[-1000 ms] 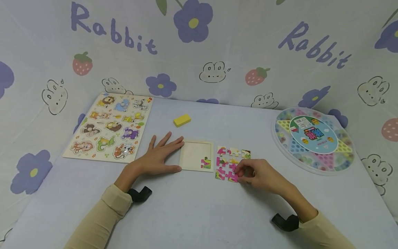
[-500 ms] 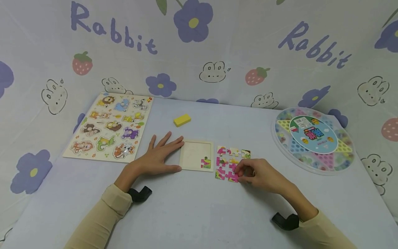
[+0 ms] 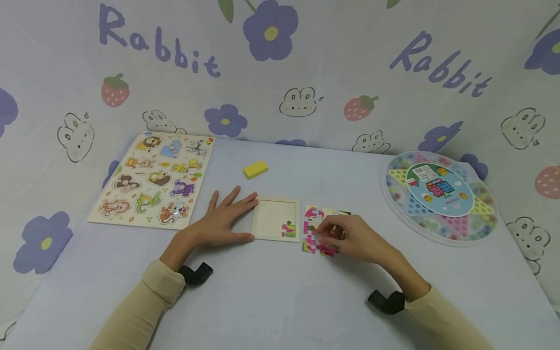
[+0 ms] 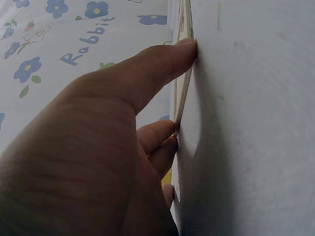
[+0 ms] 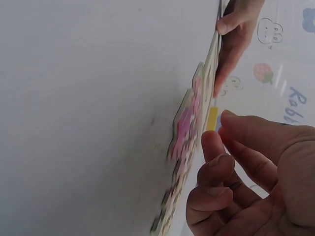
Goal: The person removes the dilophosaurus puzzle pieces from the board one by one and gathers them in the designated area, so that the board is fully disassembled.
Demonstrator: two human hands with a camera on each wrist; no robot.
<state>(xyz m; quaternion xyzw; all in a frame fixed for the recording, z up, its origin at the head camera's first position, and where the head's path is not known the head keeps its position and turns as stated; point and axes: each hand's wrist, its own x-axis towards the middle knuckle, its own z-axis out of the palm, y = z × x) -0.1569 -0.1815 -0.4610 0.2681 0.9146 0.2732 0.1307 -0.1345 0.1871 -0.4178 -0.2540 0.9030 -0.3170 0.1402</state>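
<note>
A shallow square wooden puzzle tray point(image 3: 277, 200) lies mid-table, one pink and green jigsaw piece point(image 3: 289, 229) in its near right corner. My left hand point(image 3: 220, 223) lies spread beside it, thumb and fingertips touching its left edge; the left wrist view shows them along the rim. Right of the tray, pink, green and yellow jigsaw pieces point(image 3: 308, 244) lie in rows, partly hidden by my right hand point(image 3: 356, 238). That hand hovers above them with bent fingers. In the right wrist view, thumb and index finger stand slightly apart, and no piece shows between them.
A yellow block point(image 3: 255, 169) lies beyond the tray. An animal puzzle board point(image 3: 153, 180) lies at the left. At the right is a round clear-rimmed game board point(image 3: 439, 197) with a star pattern. A patterned cloth hangs behind the table.
My right hand has lifted from the near right pieces and shifted left over the middle of the group. My left hand stays at the tray's edge.
</note>
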